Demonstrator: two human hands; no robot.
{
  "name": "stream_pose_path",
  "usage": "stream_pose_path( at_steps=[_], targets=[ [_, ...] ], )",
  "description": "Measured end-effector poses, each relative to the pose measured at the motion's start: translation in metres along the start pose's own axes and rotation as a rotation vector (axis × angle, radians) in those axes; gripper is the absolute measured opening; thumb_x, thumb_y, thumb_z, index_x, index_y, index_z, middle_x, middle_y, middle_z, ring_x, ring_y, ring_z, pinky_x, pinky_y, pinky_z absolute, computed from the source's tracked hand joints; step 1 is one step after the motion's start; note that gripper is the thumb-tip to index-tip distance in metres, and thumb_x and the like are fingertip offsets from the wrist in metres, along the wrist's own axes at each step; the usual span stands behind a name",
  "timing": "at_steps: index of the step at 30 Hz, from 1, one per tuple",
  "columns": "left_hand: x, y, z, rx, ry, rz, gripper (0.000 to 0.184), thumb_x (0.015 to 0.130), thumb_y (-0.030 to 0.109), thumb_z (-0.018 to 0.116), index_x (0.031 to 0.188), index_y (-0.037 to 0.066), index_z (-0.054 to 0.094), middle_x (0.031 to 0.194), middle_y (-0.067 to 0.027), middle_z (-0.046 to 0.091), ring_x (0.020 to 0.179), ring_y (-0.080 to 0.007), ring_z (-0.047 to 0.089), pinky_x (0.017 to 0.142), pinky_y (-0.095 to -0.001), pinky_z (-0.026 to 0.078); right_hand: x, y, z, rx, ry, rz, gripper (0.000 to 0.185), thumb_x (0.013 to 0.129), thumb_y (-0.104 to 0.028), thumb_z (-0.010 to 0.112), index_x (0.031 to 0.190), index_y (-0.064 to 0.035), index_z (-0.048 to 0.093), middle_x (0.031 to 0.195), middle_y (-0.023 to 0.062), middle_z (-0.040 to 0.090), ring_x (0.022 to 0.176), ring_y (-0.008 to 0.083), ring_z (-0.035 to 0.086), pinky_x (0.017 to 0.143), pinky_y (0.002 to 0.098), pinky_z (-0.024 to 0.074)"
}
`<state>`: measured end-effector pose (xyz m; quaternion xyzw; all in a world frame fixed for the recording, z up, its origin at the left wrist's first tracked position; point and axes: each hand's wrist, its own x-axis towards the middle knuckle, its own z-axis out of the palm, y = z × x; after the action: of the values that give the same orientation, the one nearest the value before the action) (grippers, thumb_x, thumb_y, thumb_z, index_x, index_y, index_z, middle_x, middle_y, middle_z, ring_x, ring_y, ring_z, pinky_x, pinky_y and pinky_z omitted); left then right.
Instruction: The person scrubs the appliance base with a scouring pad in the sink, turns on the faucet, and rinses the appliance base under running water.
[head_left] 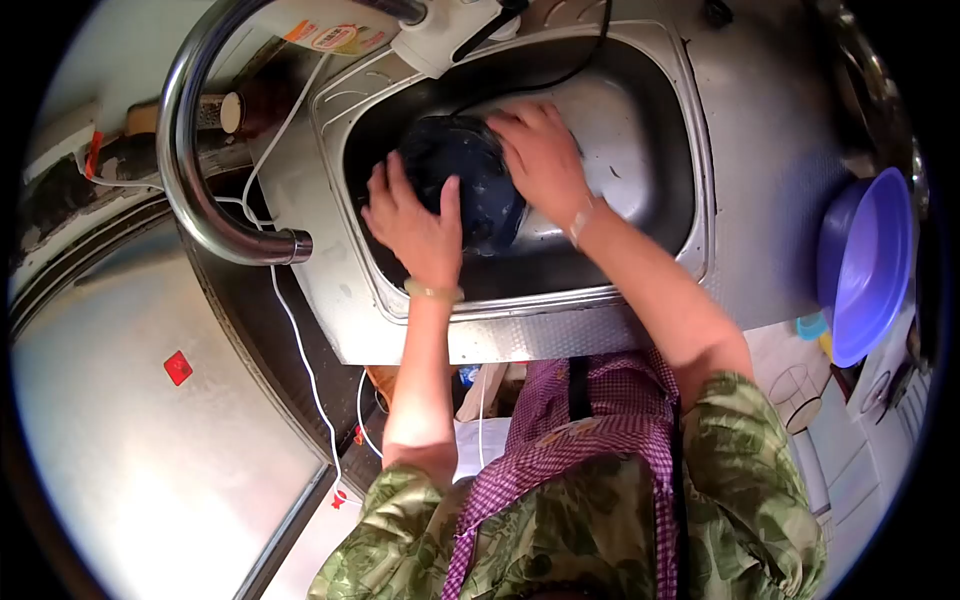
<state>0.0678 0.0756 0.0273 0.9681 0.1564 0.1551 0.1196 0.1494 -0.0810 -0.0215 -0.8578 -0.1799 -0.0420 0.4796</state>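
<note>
Sink (625, 150), head view: metal, rectangular with rounded corners, set into a metal counter (755, 120) in front of me. Dark round thing (478, 190): located inside the sink, towards its left side, between my two hands; its surface is dark blue to black with small pale specks, and its material cannot be told. My left hand (415, 225) lies on the near left part of the dark round thing, fingers spread and thumb set well apart, touching without closing around it. My right hand (543, 155) is at the upper right edge of the same thing, fingers slightly bent and somewhat blurred; whether they grip or only press, I cannot tell. A pale bangle (433, 291) sits on my left wrist, a thin band (580, 220) on my right. A black cord (555, 84) runs over the far rim and down into the sink beyond the dark round thing. The curved metal tap (178, 150) stands at left, its outlet beside the sink, over the counter. A purple basin (865, 265) is tilted at the right end of the counter. I wear a checked apron (555, 430) over leaf-patterned clothing (745, 470).
</note>
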Motion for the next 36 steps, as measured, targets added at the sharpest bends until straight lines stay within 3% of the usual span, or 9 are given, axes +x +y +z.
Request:
stream_pose_path(
  at_steps=[7, 13, 14, 18, 25, 28, 30, 34, 36],
  targets=[
    [0.005, -0.017, 0.022, -0.03, -0.03, 0.086, 0.071, 0.088, 0.04, 0.071, 0.143, 0.003, 0.047, 0.137, -0.0217, 0.056, 0.124, -0.0401, 0.052, 0.106, -0.0462, 0.039, -0.062, 0.123, 0.102, 0.227, 0.077, 0.761, 0.039, 0.087, -0.012, 0.066, 0.125, -0.0095, 0.065, 0.119, 0.0197, 0.062, 0.114, 0.0414, 0.055, 0.099, 0.0441, 0.0471],
    [0.001, -0.02, 0.022, 0.0, -0.113, 0.052, 0.09, 0.081, 0.044, 0.077, 0.148, -0.003, 0.04, 0.141, -0.0246, 0.052, 0.127, -0.0431, 0.05, 0.108, -0.048, 0.04, -0.02, 0.039, 0.019, 0.527, 0.108, 0.342, 0.034, 0.09, -0.007, 0.061, 0.124, -0.0053, 0.066, 0.12, 0.0191, 0.061, 0.116, 0.0359, 0.058, 0.104, 0.0384, 0.0437],
    [0.001, -0.022, 0.023, -0.006, -0.099, 0.072, 0.089, 0.082, 0.044, 0.077, 0.147, -0.004, 0.04, 0.143, -0.0249, 0.051, 0.128, -0.0434, 0.051, 0.108, -0.047, 0.041, 0.012, 0.083, 0.033, 0.445, -0.169, 0.274, 0.03, 0.089, -0.006, 0.062, 0.118, -0.0078, 0.069, 0.117, 0.0188, 0.061, 0.111, 0.0364, 0.059, 0.102, 0.0384, 0.0444],
    [0.002, -0.028, 0.019, -0.029, -0.133, 0.141, 0.088, 0.082, 0.044, 0.076, 0.146, -0.004, 0.041, 0.146, -0.025, 0.049, 0.131, -0.0424, 0.05, 0.109, -0.0459, 0.041, -0.014, 0.112, 0.064, 0.085, -0.188, 0.562, 0.028, 0.086, -0.006, 0.064, 0.112, -0.0107, 0.074, 0.115, 0.0163, 0.062, 0.109, 0.0336, 0.06, 0.099, 0.0372, 0.046],
    [0.006, -0.03, 0.02, -0.052, -0.132, 0.193, 0.086, 0.081, 0.043, 0.076, 0.145, -0.003, 0.042, 0.146, -0.0241, 0.05, 0.13, -0.0422, 0.051, 0.109, -0.0452, 0.041, 0.065, 0.094, 0.083, 0.502, -0.513, 0.05, 0.031, 0.088, -0.007, 0.058, 0.115, -0.0126, 0.073, 0.114, 0.0134, 0.067, 0.112, 0.0316, 0.062, 0.101, 0.0376, 0.0459],
    [0.007, -0.034, 0.023, -0.059, -0.119, 0.178, 0.084, 0.08, 0.042, 0.076, 0.145, -0.001, 0.044, 0.145, -0.0231, 0.051, 0.129, -0.0413, 0.052, 0.108, -0.0447, 0.041, 0.055, 0.117, 0.12, 0.126, -0.503, 0.323, 0.03, 0.09, -0.01, 0.054, 0.114, -0.0111, 0.073, 0.116, 0.0144, 0.068, 0.113, 0.0337, 0.062, 0.101, 0.041, 0.0469],
    [0.006, -0.034, 0.021, -0.061, -0.111, 0.166, 0.082, 0.079, 0.042, 0.077, 0.144, 0.001, 0.047, 0.144, -0.0218, 0.053, 0.128, -0.0404, 0.053, 0.107, -0.0444, 0.042, 0.024, 0.124, 0.102, 0.104, -0.353, 0.303, 0.031, 0.091, -0.015, 0.053, 0.115, -0.0076, 0.071, 0.119, 0.0175, 0.067, 0.116, 0.0361, 0.061, 0.103, 0.0428, 0.0466],
    [0.005, -0.03, 0.025, -0.067, -0.057, 0.135, 0.076, 0.079, 0.039, 0.078, 0.14, 0.001, 0.051, 0.142, -0.02, 0.056, 0.126, -0.0399, 0.056, 0.105, -0.0445, 0.044, -0.069, 0.068, 0.059, 0.249, -0.037, 0.945, 0.032, 0.091, -0.009, 0.054, 0.12, -0.0029, 0.067, 0.117, 0.0214, 0.065, 0.116, 0.0395, 0.059, 0.104, 0.0463, 0.0443],
    [0.003, -0.023, 0.031, -0.068, -0.003, 0.088, 0.075, 0.079, 0.037, 0.078, 0.139, 0.001, 0.052, 0.141, -0.0197, 0.056, 0.125, -0.0396, 0.056, 0.104, -0.0446, 0.045, -0.078, 0.031, 0.066, 0.25, 0.257, 0.83, 0.035, 0.09, -0.005, 0.055, 0.123, -0.0021, 0.065, 0.122, 0.0203, 0.061, 0.118, 0.0409, 0.055, 0.104, 0.0458, 0.0434]
  ],
)
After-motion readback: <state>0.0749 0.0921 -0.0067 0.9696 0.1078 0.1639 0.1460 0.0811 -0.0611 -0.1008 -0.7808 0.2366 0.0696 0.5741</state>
